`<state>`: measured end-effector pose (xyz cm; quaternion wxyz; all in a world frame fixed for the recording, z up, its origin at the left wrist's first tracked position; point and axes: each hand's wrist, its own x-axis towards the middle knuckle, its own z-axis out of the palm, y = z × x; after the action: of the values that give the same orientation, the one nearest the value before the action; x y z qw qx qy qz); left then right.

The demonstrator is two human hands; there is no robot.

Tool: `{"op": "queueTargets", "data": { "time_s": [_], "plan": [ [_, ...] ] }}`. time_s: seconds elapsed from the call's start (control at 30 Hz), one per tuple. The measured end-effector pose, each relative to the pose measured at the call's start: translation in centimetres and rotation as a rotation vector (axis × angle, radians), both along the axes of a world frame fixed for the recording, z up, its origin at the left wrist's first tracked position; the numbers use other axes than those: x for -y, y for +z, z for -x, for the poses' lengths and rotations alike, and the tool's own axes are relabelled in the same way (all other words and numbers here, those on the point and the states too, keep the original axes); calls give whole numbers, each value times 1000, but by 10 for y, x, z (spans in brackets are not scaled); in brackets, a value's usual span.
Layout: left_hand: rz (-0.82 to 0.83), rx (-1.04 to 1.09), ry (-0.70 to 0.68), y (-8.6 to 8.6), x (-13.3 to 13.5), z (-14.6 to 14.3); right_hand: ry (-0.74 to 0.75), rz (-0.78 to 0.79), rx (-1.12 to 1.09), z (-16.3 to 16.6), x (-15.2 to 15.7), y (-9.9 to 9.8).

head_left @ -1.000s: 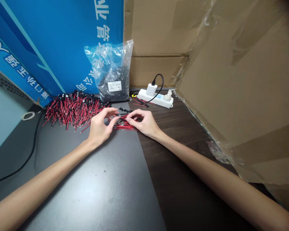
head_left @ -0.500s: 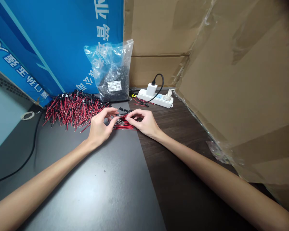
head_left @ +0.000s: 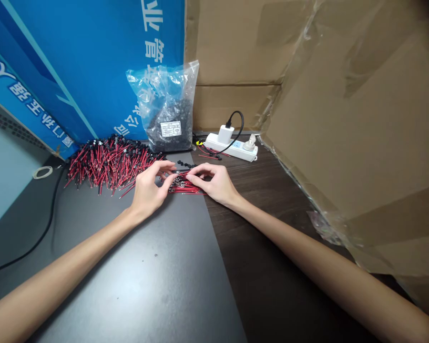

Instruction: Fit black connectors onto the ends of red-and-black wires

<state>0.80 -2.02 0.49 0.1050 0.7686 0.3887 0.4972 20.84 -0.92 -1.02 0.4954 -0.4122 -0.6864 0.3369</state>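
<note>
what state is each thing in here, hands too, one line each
left hand, curled; grip unclear
right hand, thumb and forefinger bent toward each other; grip unclear
near wires, lying between the hands
wire pile, loose, heaped
bag, upright, partly filled; sealed or not unclear
adapter, plugged into strip
strip, lying flat; power unclear
black cable, bent, plugged into adapter
</note>
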Motion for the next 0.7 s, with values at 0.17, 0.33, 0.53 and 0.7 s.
{"op": "queueTargets", "data": {
  "time_s": [0.17,0.33,0.53,0.7],
  "plan": [
    [-5,10,-2,0,0,0,11,3,-2,0,0,0],
    [-14,6,-8,0,0,0,-4,-6,1,0,-1,-1],
    [-9,-10,4,0,-1,1,-1,4,8,1,1,1],
    [4,-8,11,0,-1,1,-4,12,24,1,1,0]
  ]
}}
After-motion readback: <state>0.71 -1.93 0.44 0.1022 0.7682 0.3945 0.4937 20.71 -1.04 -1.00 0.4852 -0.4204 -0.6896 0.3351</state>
